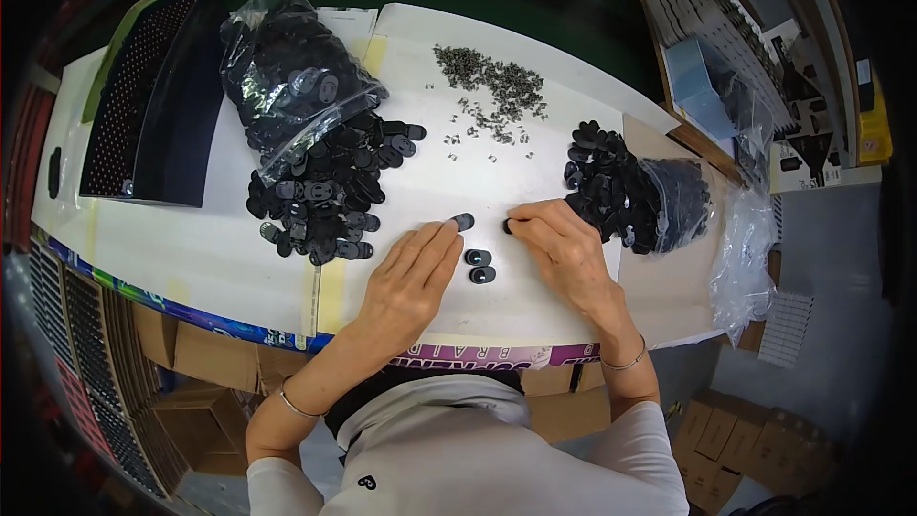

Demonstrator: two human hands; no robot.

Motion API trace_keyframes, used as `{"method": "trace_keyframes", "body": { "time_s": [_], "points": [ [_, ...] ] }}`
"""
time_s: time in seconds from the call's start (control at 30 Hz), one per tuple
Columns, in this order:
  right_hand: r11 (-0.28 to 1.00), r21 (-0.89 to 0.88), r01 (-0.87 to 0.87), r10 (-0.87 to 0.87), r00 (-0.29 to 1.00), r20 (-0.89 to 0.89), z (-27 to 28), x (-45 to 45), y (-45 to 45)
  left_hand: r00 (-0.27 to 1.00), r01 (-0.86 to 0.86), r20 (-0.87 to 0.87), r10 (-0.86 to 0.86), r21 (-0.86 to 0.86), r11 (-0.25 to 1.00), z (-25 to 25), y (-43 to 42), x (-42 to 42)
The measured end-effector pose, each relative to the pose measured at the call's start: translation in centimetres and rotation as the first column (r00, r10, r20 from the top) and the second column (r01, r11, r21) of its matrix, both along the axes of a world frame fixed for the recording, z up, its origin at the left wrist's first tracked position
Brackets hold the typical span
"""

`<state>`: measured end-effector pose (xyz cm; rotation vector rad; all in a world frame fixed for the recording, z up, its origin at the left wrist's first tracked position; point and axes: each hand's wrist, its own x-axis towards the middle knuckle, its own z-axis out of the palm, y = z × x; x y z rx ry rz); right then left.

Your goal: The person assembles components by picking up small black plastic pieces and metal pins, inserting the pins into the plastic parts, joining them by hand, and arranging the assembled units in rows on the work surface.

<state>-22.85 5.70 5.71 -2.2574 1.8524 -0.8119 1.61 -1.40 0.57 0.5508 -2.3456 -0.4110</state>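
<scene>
My left hand (415, 275) rests low over the white table, its fingers pressed together. At its fingertips is a small black oval plastic piece (463, 222), partly covered by them. My right hand (568, 256) pinches another small black plastic piece (507, 226) between thumb and fingers, so most of it is hidden. Between the hands and nearer my body lie two black oval pieces (479, 257), each with a small shiny spot. Beyond the hands, many small metal clips (492, 81) are spread in a loose heap.
Left of centre, a pile of black oval parts (320, 196) spills below a clear plastic bag (301, 76) of similar parts. To the right sits another pile of black parts (611, 186) beside an open bag (678, 201). A dark perforated box (153, 96) stands far left.
</scene>
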Motion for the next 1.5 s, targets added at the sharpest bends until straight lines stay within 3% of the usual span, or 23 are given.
{"method": "trace_keyframes", "body": {
  "time_s": [0.33,0.53,0.73,0.83,0.93,1.03,1.17,1.23,1.33,1.5],
  "points": [
    [0.981,0.187,-0.053,-0.009,0.949,0.317,-0.4,0.5,-2.9,0.989,0.116,0.1,-0.106,-0.102,0.988,-0.3,-1.3,0.6],
    [0.966,0.223,-0.13,0.064,0.958,0.281,-0.1,1.4,-4.2,0.984,0.14,0.121,-0.127,-0.107,0.984,-0.4,-1.5,0.6],
    [0.944,0.308,-0.119,0.017,0.949,0.316,0.3,1.5,-4.3,0.985,0.145,0.111,-0.135,-0.088,0.986,-0.6,-1.5,0.5],
    [0.947,0.297,-0.124,0.02,0.943,0.332,0.1,1.6,-4.4,0.983,0.146,0.125,-0.135,-0.077,0.986,-0.6,-1.5,0.5],
    [0.976,0.057,-0.209,0.201,0.972,0.123,-0.6,1.3,-3.8,0.984,0.132,0.132,-0.119,-0.087,0.987,-0.5,-1.2,0.5],
    [0.982,-0.07,-0.174,0.166,0.98,-0.107,-0.8,2.9,-2.2,0.987,0.115,0.126,-0.101,-0.105,0.988,-0.6,-1.0,0.4],
    [0.982,-0.143,-0.122,0.091,0.974,-0.207,-2.1,4.0,-0.7,0.993,0.078,0.094,-0.072,-0.064,0.995,-0.4,-1.4,0.6],
    [0.985,-0.147,-0.095,0.062,0.976,-0.211,-2.1,4.6,-0.2,0.998,-0.01,0.058,0.014,-0.057,0.998,0.0,-2.2,0.7],
    [0.987,-0.144,-0.073,0.047,0.983,-0.178,-2.4,5.1,0.3,0.978,-0.208,-0.026,0.207,-0.188,0.96,1.6,-4.9,-0.6],
    [0.987,-0.137,-0.089,0.09,0.996,0.002,-2.1,5.2,0.6,0.962,-0.23,0.086,0.258,-0.249,0.941,0.5,-9.4,-2.3]
  ]
}}
